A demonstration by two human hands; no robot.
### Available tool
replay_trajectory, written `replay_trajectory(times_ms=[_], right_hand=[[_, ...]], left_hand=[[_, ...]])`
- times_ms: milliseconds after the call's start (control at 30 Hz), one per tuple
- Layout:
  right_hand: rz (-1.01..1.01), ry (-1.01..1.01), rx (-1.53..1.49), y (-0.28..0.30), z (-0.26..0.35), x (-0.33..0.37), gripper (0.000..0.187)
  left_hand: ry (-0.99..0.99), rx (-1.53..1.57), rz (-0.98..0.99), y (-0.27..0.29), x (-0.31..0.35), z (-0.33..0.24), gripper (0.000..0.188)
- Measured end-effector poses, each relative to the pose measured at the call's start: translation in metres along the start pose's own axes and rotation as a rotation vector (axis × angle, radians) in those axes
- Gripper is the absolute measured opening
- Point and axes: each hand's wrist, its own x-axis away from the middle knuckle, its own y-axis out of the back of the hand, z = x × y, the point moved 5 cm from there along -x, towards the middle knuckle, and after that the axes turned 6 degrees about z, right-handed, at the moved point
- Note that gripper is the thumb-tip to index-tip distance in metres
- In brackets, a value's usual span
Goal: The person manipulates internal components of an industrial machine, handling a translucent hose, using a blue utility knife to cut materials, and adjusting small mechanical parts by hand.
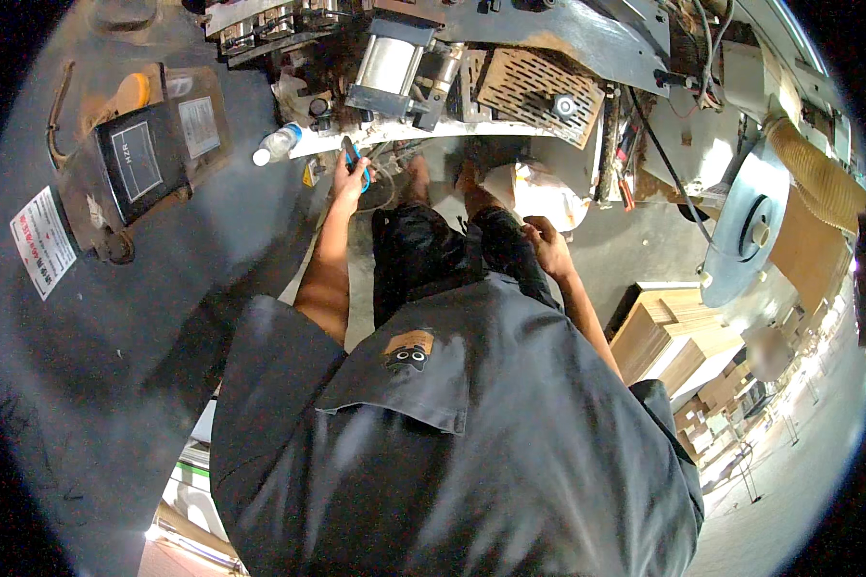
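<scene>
My left hand (352, 179) is closed around a pair of scissors with blue handles (361, 167). Their dark blades point up toward the edge of the machine, beside a clear plastic bottle (279, 143) with a white cap. My right hand (548, 247) hangs by my right thigh, its fingers loosely bent and apart, with nothing visible in it. Just beyond that hand is a white bag (547, 195), crumpled and partly lit. Below the scissors, thin cords or tubing (383, 195) loop near my leg.
Ahead stands a machine with a metal cylinder (392, 63) and a slotted, rusty plate (539, 91). A dark machine housing (140, 163) fills the left. On the right are a large pale-blue wheel (751, 226), a ribbed hose (818, 173) and stacked boards (669, 332).
</scene>
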Motion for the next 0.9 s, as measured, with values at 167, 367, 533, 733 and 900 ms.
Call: replay_trajectory(times_ms=[167, 367, 533, 733, 900], right_hand=[[-0.01, 0.003, 0.019, 0.001, -0.008, -0.002, 0.039], [-0.028, -0.019, -0.07, 0.017, -0.021, -0.005, 0.034], [-0.011, 0.03, -0.093, 0.03, -0.04, -0.009, 0.036], [-0.007, 0.018, -0.15, 0.04, -0.047, -0.014, 0.036], [-0.05, 0.022, -0.205, 0.037, -0.043, -0.021, 0.035]], left_hand=[[0.064, -0.018, -0.064, 0.001, 0.014, 0.007, 0.029], [0.129, 0.063, -0.181, 0.0, 0.011, 0.021, 0.037], [0.492, 0.06, -0.122, 0.029, -0.01, 0.049, 0.047], [0.661, -0.102, -0.069, 0.065, -0.029, 0.067, 0.052], [0.761, -0.244, -0.166, 0.053, -0.028, 0.031, 0.046]])
